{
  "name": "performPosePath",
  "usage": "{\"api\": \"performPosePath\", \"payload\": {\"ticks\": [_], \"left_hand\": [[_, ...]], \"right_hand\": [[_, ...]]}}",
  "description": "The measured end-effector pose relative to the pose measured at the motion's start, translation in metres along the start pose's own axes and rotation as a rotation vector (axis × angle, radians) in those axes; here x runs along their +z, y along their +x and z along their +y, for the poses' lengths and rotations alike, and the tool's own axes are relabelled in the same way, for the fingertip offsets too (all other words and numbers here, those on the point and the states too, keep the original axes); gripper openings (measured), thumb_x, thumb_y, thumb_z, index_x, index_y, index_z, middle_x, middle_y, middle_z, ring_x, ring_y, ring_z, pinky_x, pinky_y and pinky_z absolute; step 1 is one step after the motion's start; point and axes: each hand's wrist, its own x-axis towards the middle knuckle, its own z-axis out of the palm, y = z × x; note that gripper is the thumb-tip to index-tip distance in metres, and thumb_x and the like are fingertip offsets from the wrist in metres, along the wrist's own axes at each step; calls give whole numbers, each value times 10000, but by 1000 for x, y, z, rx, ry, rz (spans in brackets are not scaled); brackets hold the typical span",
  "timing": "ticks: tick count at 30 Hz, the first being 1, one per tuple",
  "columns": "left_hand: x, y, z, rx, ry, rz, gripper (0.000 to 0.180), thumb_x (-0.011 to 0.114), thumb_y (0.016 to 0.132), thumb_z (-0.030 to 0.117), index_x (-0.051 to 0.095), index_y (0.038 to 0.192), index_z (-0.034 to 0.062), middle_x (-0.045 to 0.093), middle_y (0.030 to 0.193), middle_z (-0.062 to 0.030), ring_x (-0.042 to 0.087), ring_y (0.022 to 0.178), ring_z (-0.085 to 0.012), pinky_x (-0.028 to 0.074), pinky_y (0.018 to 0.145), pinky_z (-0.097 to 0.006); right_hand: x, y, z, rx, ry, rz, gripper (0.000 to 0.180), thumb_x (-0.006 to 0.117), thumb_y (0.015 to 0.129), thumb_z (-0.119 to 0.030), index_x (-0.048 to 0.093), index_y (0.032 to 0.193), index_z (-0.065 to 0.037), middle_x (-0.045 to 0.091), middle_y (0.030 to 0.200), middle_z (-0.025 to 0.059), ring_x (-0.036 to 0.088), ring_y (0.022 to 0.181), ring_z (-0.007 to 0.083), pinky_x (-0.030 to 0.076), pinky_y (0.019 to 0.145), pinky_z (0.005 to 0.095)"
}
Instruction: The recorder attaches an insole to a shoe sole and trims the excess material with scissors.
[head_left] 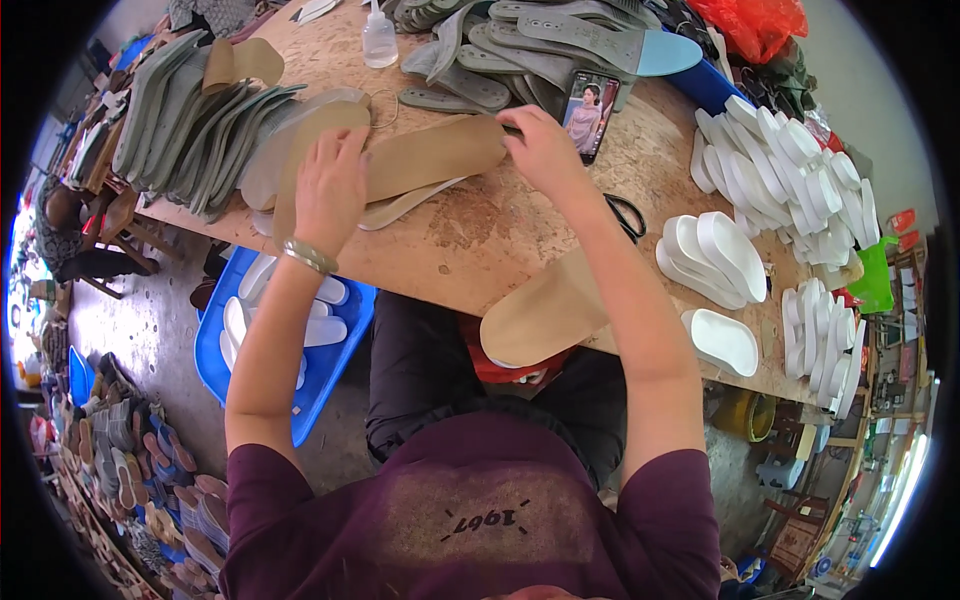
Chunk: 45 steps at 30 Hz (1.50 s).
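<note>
A tan insole (pixel 435 157) lies slanted across the table in front of me. My right hand (pixel 540 148) pinches its right-hand end between thumb and fingers. My left hand (pixel 330 188) rests with stretched fingers on another tan insole (pixel 338 118), beside the first one's left end. Beneath them, pale insole edges (pixel 415 204) stick out, partly covered. Under my right forearm a further tan insole (pixel 545 312) overhangs the table's front edge, its far end hidden by the arm.
Grey soles stand in a row (pixel 175 125) at left and in a pile (pixel 480 60) behind. A squeeze bottle (pixel 380 42), a phone (pixel 590 116), black-handled scissors (pixel 628 216) and stacked white soles (pixel 712 262) are on the table (pixel 420 262). Below left sits a blue tray (pixel 212 350) with white soles.
</note>
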Motion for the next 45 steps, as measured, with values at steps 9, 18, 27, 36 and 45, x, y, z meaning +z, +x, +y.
{"api": "performPosePath", "payload": {"ticks": [9, 18, 27, 36, 45], "left_hand": [[-59, -111, 162, 606, -517, -317, 560, 754, 791, 383, 606, 1249, 96, 577, 1317, -105, 558, 1236, -254, 422, 1039, -449], [-25, -122, 153, 666, -275, -402, 471, 547, 885, 141, 549, 1355, 108, 543, 1420, -109, 518, 1326, -233, 340, 1123, -478], [-7, -108, 116, 694, -298, -326, 476, 583, 887, 169, 521, 1356, 112, 548, 1409, -90, 523, 1315, -228, 320, 1150, -483], [1, -109, 115, 567, -413, -348, 561, 731, 830, 215, 531, 1343, 108, 551, 1403, -69, 493, 1346, -222, 284, 1172, -515], [7, -109, 110, 591, -438, -323, 486, 716, 840, 207, 568, 1294, 116, 574, 1388, -53, 508, 1338, -208, 269, 1179, -522]], "right_hand": [[-103, -156, -49, 93, 3, 46, 242, 579, 884, 38, 642, 1114, -2, 670, 1137, 133, 647, 1083, 267, 496, 932, 331], [-102, -235, -49, 264, 100, 131, 208, 589, 888, 38, 660, 1080, 3, 689, 1130, 144, 668, 1045, 298, 528, 884, 364], [-85, -238, -66, 233, 133, 121, 221, 613, 877, 29, 667, 1087, -13, 695, 1121, 138, 669, 1024, 318, 533, 875, 377], [-66, -202, -100, -46, -31, -219, 613, 752, 829, -238, 514, 1338, 8, 579, 1346, 173, 518, 1302, 336, 387, 1102, 487], [-61, -196, -107, -58, -83, -325, 678, 734, 854, -319, 465, 1380, 13, 551, 1382, 189, 497, 1327, 335, 387, 1103, 473]]}}
